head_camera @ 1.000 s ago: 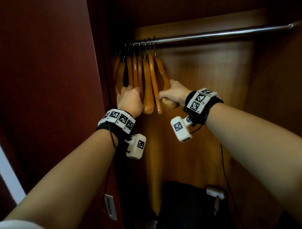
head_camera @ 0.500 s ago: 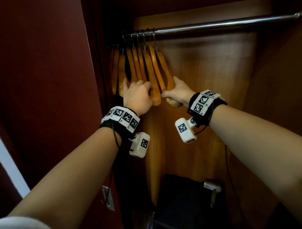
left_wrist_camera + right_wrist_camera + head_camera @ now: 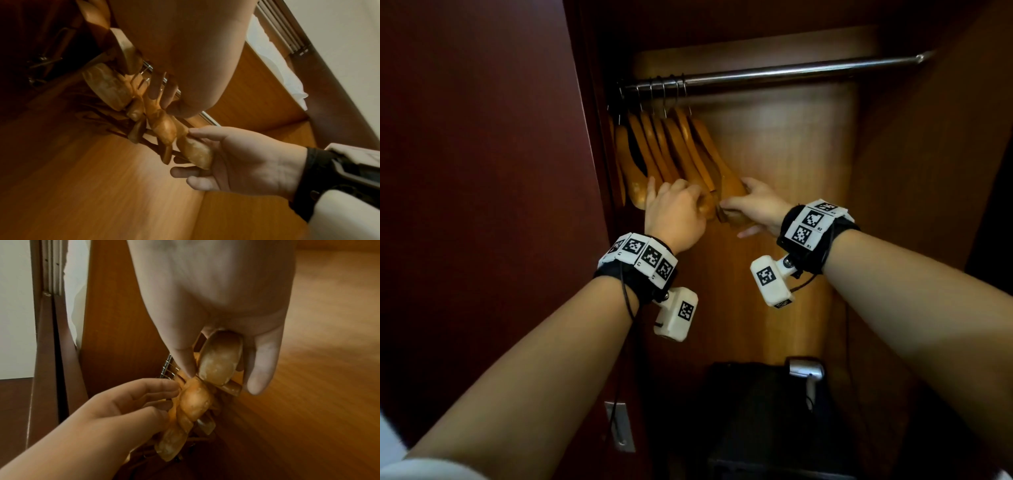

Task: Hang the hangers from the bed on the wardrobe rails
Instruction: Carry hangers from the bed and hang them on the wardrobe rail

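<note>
Several wooden hangers (image 3: 674, 150) hang bunched at the left end of the metal wardrobe rail (image 3: 791, 72), their lower ends swung to the right. My left hand (image 3: 674, 212) curls its fingers round the lower ends of the middle hangers (image 3: 193, 399). My right hand (image 3: 753, 205) grips the rounded end of the rightmost hanger (image 3: 220, 358) between thumb and fingers. From the left wrist camera the right hand (image 3: 236, 159) shows palm up under that hanger end (image 3: 195, 152). The two hands almost touch.
The dark red wardrobe door (image 3: 482, 205) stands open on the left, with a metal latch plate (image 3: 619, 428) low on its edge. A black box (image 3: 756, 411) and a silver hair dryer (image 3: 804, 373) sit on the wardrobe floor. The rail runs bare to the right.
My left hand has slid right along the hanger ends until it sits next to the right hand. The hangers' lower ends have swung further right.
</note>
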`<state>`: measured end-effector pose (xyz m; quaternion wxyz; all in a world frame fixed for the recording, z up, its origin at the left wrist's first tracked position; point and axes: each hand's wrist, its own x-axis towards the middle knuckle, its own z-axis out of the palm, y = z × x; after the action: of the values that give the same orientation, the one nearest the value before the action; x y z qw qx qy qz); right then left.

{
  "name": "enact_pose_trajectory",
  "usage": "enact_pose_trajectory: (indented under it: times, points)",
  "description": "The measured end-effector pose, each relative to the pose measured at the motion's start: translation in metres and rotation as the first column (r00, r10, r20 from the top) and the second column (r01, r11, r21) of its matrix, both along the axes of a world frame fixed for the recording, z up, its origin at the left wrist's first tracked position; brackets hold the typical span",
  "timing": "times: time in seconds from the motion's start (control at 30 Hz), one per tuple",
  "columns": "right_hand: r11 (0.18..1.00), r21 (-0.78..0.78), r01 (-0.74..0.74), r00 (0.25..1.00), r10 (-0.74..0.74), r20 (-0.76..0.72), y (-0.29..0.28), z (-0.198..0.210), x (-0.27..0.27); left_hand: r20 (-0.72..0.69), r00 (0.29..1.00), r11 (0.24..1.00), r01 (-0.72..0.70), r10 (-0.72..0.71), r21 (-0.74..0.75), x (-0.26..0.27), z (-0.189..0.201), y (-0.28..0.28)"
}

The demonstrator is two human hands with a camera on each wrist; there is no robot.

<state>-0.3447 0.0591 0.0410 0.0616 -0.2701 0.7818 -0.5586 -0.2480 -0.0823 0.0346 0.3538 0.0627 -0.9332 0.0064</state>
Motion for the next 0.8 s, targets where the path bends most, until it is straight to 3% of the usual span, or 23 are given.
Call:
enact_pose_trajectory:
  times: [0.2,0.47,0.8]
  points:
    - [0.993,0.034,0.111,0.993,-0.112,0.033,0.026,-0.014,0.031,0.026,0.975,0.967,0.217,-0.223,0.136,0.004,-0.012,0.017]
    - [0.944,0.032,0.328,0.938,-0.329,0.111,0.097,-0.049,0.078,0.031,0.908,0.895,0.405,-0.418,0.189,0.003,-0.051,0.081]
    - [0.807,-0.02,0.59,0.784,-0.567,0.255,0.233,-0.124,0.158,0.169,0.664,0.682,0.675,-0.728,0.283,0.025,-0.122,0.219]
